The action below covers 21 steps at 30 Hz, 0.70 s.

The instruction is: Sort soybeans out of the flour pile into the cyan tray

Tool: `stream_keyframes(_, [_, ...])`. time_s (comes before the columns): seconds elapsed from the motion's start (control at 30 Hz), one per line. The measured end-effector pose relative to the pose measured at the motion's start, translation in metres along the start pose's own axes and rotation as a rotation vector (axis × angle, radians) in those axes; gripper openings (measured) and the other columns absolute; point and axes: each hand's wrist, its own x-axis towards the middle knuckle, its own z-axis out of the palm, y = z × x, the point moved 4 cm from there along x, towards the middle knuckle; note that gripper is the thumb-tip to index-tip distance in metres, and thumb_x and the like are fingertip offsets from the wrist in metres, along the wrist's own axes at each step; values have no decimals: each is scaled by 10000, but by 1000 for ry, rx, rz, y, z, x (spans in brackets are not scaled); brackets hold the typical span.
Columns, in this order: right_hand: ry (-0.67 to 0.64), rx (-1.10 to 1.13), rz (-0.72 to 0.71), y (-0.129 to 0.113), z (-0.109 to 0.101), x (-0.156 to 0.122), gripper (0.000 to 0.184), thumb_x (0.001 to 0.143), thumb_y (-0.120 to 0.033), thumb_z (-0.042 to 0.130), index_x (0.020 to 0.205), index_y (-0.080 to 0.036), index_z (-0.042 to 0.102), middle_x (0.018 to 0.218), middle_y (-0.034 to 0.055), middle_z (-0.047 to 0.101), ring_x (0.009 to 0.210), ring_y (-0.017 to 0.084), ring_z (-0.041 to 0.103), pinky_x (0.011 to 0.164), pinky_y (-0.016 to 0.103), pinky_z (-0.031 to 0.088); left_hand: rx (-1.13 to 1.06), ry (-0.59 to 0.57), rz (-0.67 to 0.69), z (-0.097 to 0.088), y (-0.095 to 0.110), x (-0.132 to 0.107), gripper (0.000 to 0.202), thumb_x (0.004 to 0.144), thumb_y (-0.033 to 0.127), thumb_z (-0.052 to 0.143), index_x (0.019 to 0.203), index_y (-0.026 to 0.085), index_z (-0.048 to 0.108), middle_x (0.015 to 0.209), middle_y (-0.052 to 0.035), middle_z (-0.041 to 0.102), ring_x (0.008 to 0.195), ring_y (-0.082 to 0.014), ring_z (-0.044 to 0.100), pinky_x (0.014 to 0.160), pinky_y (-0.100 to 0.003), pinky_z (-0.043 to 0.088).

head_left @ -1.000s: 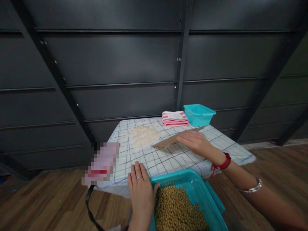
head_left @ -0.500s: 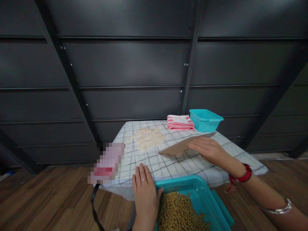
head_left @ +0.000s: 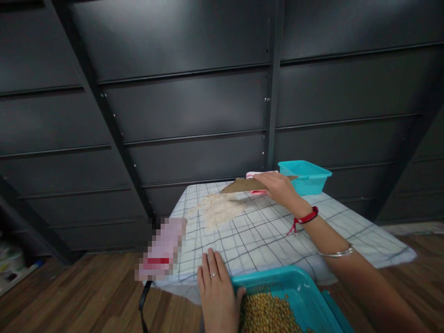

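My right hand (head_left: pixel 279 187) grips a flat piece of brown cardboard (head_left: pixel 239 186), fingers over its upper edge. The board is held tilted near the back of the table, at the far side of a spread of pale powder (head_left: pixel 222 212) on the checked cloth (head_left: pixel 256 236). My left hand (head_left: pixel 218 296) lies flat at the table's front edge, fingers stretched out, thumb against the rim of a teal tray (head_left: pixel 294 274). Yellowish beans (head_left: pixel 267 312) fill part of that tray. Behind the board and my right hand, a pink and white striped towel (head_left: pixel 258 192) is mostly hidden.
An aqua plastic basin (head_left: pixel 307 185) stands at the table's back right. A blurred-out pink, flat item (head_left: pixel 166 245) with a black strap (head_left: pixel 143 298) lies at the left edge. A dark panelled wall (head_left: pixel 187 106) rises behind the table, and wooden floor (head_left: pixel 104 286) surrounds it.
My right hand has carried the cardboard back and left, from the table's middle right to in front of the towel. My left hand stays at the front edge. The view has shifted slightly.
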Motion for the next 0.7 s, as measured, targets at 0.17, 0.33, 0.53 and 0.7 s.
stream_keyframes(0.17, [50,-55,8,-17,28,-4,304,796,-24,359,959,-129,594,844,95,646,768,184,564,677,317,399,-1,-3,0,6,-3,-1,664,639,274,592,1230,29,412,1303,-224,432,1193,-353,385,939,-514,375])
stream_keyframes(0.33, [71,-89,-21,-33,38,-12,307,829,-39,324,953,-125,592,779,84,619,716,177,515,651,311,345,-5,-1,-35,1,1,-1,674,617,234,612,1227,28,411,1307,-226,424,1208,-357,362,957,-523,350])
stream_keyframes(0.53, [78,-102,-66,-45,42,-12,282,852,-73,331,976,-122,579,759,70,597,697,174,473,647,315,310,-48,-2,-76,-6,5,1,695,598,216,640,1221,11,408,1305,-224,425,1222,-362,332,983,-516,317])
stream_keyframes(0.7, [106,-93,-51,-40,40,-15,310,798,-19,331,956,-121,578,744,67,579,698,171,461,643,310,305,-42,4,-71,-7,5,1,693,594,204,640,1220,15,408,1299,-215,434,1217,-359,334,976,-512,322])
